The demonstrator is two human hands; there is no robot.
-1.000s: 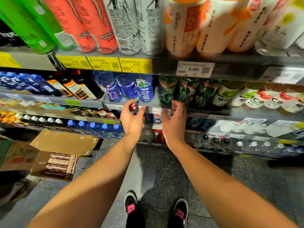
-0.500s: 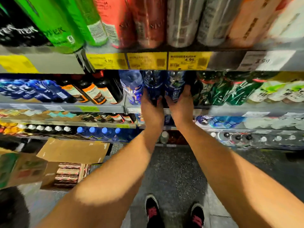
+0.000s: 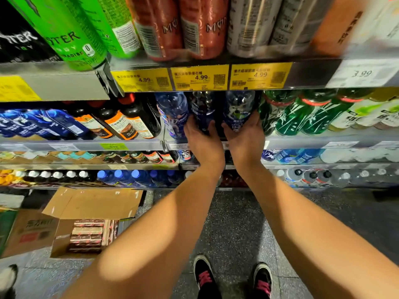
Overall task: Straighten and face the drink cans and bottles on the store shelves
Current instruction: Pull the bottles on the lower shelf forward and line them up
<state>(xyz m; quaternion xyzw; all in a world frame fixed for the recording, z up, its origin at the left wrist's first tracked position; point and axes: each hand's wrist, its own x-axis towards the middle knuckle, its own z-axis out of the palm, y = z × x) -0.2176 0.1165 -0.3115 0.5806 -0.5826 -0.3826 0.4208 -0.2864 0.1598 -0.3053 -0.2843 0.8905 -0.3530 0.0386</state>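
Note:
Three blue drink bottles stand side by side on the second shelf under yellow price tags. My left hand (image 3: pixel 201 140) grips the lower part of the middle blue bottle (image 3: pixel 203 108). My right hand (image 3: pixel 243 137) grips the lower part of the right blue bottle (image 3: pixel 238 110). The left blue bottle (image 3: pixel 172 113) stands untouched beside my left hand. Both bottles' bases are hidden behind my hands.
Green bottles (image 3: pixel 289 115) stand right of my hands, dark bottles with orange labels (image 3: pixel 125 124) to the left. Energy drink cans (image 3: pixel 194 24) fill the shelf above. Lower shelves hold more bottles. An open cardboard box (image 3: pixel 86 225) sits on the floor at left.
Both hands rose from the lower shelf edge to the second shelf and took hold of two blue bottles. My view tilted closer to the shelves.

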